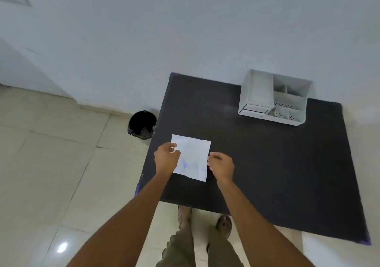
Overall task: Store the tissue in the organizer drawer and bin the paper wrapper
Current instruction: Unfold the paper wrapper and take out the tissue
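Observation:
A flat white square packet with faint blue print (193, 155) is held just above the near left part of the black table (267, 164). Whether it is tissue, wrapper or both I cannot tell. My left hand (167, 158) pinches its left edge. My right hand (221, 166) pinches its right edge. The white organizer (274, 98) stands at the table's far right against the wall, with small drawers (254, 109) at its lower left front. A black-lined bin (142, 125) stands on the floor just left of the table.
A pale wall runs behind the table. Beige floor tiles (61, 164) spread to the left. My two feet (205, 221) stand at the table's near edge. Purple tape marks the table corners.

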